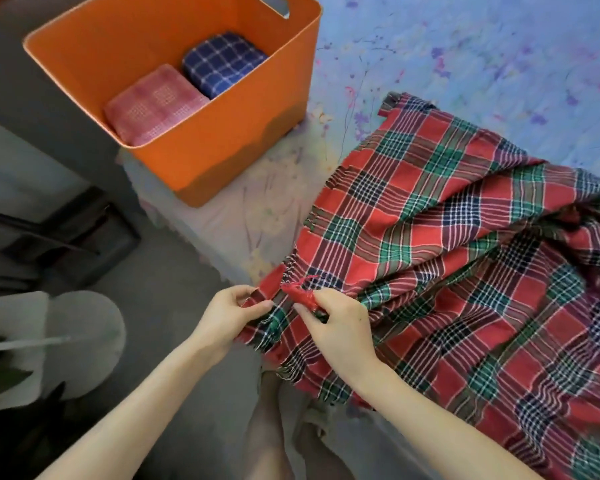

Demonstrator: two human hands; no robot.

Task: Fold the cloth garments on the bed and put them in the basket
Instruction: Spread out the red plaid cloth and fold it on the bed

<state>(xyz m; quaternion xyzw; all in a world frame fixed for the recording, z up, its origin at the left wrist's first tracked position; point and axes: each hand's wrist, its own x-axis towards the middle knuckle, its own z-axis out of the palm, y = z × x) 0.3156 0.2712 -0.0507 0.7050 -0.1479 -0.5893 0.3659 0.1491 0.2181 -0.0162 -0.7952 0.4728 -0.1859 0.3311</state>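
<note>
The orange plastic basket [229, 133] stands on the floral-sheeted bed [465, 46], left of the spread red-and-green plaid cloth [447, 237], with a folded pink checked cloth [153, 105] and folded blue checked cloth [222, 62] side by side inside it.

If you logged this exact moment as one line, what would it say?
step: gathering corner | left hand: pinches red plaid cloth edge | right hand: pinches same corner | orange basket: two folded cloths inside
</note>
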